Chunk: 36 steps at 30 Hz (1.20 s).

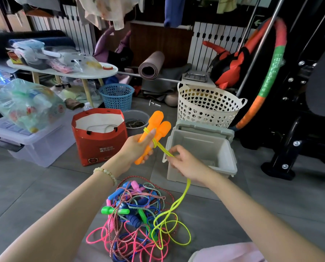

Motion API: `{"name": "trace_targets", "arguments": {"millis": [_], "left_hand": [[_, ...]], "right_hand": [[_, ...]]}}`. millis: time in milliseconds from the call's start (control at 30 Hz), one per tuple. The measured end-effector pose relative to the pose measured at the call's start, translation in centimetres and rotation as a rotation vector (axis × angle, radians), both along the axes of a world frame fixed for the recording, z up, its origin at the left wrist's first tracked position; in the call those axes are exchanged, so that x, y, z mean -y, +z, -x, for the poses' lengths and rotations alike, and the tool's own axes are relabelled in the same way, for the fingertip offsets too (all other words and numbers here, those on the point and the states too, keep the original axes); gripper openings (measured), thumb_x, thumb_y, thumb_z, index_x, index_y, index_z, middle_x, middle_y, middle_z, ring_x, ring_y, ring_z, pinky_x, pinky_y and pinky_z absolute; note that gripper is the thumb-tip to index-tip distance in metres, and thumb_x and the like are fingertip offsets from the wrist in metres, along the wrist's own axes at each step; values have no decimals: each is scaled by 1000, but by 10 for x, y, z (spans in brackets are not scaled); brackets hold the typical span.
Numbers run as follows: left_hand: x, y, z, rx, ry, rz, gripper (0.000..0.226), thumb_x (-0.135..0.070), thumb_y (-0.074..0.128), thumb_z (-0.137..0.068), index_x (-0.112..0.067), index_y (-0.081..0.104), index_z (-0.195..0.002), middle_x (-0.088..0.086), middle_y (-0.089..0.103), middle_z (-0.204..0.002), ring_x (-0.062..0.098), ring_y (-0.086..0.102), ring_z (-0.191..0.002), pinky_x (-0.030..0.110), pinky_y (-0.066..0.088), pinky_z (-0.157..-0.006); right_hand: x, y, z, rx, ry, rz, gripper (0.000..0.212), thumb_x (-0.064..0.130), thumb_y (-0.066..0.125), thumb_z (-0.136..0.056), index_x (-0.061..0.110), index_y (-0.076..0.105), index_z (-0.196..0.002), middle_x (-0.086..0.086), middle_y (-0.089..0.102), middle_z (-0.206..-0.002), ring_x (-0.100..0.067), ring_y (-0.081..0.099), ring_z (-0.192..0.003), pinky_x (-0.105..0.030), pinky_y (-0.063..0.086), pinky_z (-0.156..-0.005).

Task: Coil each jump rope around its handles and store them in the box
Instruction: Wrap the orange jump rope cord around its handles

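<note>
My left hand grips two orange jump-rope handles held side by side, tips up. A neon yellow rope is looped a couple of times around them just above my fingers. My right hand pinches that rope a short way below the handles; the rest hangs down to loose loops on the floor. The grey open box stands just behind my right hand, lid tipped back. A tangled pile of jump ropes with pink, blue and green handles lies on the floor below my hands.
A red paper bag stands left of the box, a clear lidded storage bin further left. Behind are a white heart-holed basket, a blue basket, a grey bucket and black gym equipment at right.
</note>
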<state>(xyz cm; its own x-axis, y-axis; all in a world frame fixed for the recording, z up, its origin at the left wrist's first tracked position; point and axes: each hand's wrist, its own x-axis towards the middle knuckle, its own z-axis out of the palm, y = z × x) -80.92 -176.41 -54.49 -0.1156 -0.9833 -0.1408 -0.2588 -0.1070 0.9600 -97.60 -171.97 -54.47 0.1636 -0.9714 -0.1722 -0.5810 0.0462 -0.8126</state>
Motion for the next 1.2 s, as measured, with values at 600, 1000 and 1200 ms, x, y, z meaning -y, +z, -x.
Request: {"name": "trace_targets", "arguments": {"millis": [600, 1000, 1200], "left_hand": [[-10, 13, -6, 382, -499, -52, 53, -55, 43, -93, -3, 52, -96, 8, 55, -69, 13, 47, -43, 23, 42, -42], [-23, 12, 2, 485, -653, 113, 40, -52, 55, -89, -12, 55, -91, 4, 57, -64, 18, 50, -42, 23, 42, -39], [-19, 9, 1, 582, -606, 174, 51, -63, 64, -77, -12, 63, -76, 16, 67, -70, 24, 58, -50, 25, 47, -45]], "right_hand": [[10, 19, 32, -307, 108, 636, 17, 34, 68, -83, 17, 71, -84, 3, 68, -81, -16, 59, -75, -40, 47, -70], [4, 27, 19, -210, 198, 526, 8, 28, 77, -73, 26, 69, -72, 9, 68, -74, -7, 60, -72, -34, 49, -69], [5, 33, 18, -157, 252, 436, 15, 25, 84, -66, 24, 69, -66, 8, 61, -80, -6, 56, -73, -27, 47, -69]]}}
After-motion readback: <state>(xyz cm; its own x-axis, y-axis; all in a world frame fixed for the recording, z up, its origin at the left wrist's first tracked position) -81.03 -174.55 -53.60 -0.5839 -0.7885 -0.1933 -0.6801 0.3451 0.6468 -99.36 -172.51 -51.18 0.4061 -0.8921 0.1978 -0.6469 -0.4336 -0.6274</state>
